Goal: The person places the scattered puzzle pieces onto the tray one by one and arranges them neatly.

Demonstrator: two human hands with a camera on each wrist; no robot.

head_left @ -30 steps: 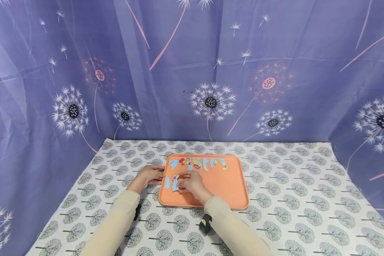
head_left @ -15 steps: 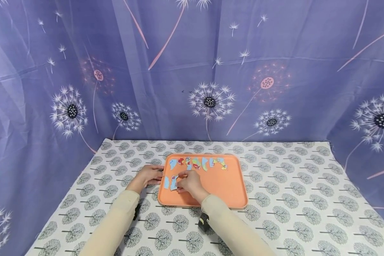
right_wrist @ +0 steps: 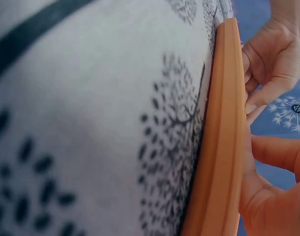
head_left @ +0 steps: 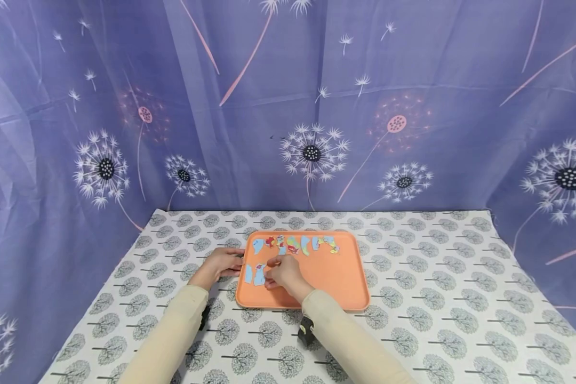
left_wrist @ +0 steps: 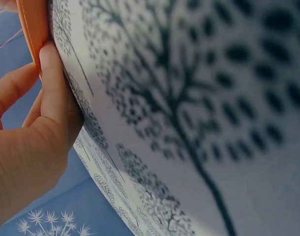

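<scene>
In the head view, an orange tray [head_left: 326, 280] lies on the cloth. My right hand [head_left: 287, 274] is over its left half, its curled fingers at the right edge of a light blue puzzle piece [head_left: 259, 276] with a red patch. A plain light blue puzzle piece [head_left: 248, 274] lies just left of it. My left hand [head_left: 222, 262] touches the tray's left rim with its fingertips; in the left wrist view, thumb and finger meet the orange wall [left_wrist: 36, 29]. The tray rim hides the right fingertips in the right wrist view.
Several printed puzzle pieces [head_left: 293, 245] lie in a row along the tray's far side. The table wears a white cloth [head_left: 427, 320] with tree prints. A purple curtain [head_left: 249, 133] with dandelions hangs behind and at the sides.
The red-patched piece shows more of its face and sits flatter, close to the plain piece. My right hand has barely moved, and the left stays at the rim. The head view has shifted slightly.
</scene>
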